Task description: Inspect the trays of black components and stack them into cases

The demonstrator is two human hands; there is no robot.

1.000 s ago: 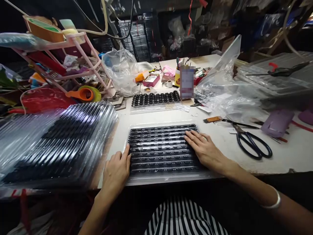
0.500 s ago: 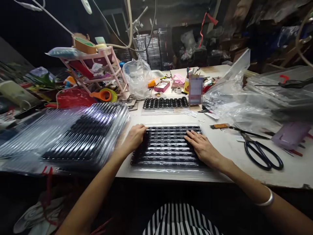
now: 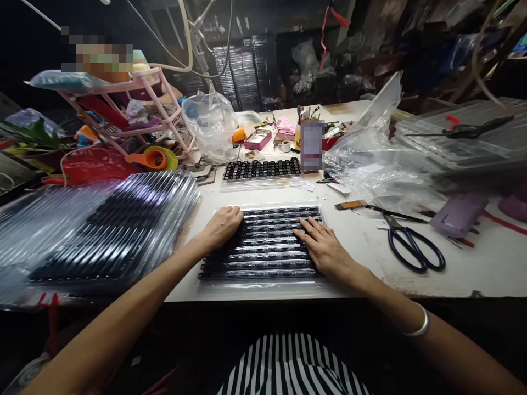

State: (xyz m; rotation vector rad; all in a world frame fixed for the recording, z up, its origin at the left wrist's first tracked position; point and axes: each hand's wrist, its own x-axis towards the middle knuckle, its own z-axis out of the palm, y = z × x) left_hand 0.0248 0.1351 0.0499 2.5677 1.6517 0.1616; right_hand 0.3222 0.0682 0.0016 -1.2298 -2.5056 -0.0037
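A clear plastic tray (image 3: 263,241) with rows of black parts lies flat at the front of the white table. My right hand (image 3: 325,249) rests on its right side, fingers spread over the rows. At the upper left corner of the rows is my left hand (image 3: 224,224), its fingers bent and close together; whatever they may pinch is hidden. To the left lies a stack of similar filled trays (image 3: 115,225). A smaller set of black parts (image 3: 261,169) sits behind the tray.
Large scissors (image 3: 415,249) and an orange-handled cutter (image 3: 349,205) lie on the right. Crumpled clear plastic (image 3: 370,170) spreads behind them. A pink rack (image 3: 164,118) stands back left, beside a plastic bag (image 3: 212,123).
The camera view has turned right, so the scene sits further left. My right hand has slid slightly left across the rows; my left hand stays at the upper left corner.
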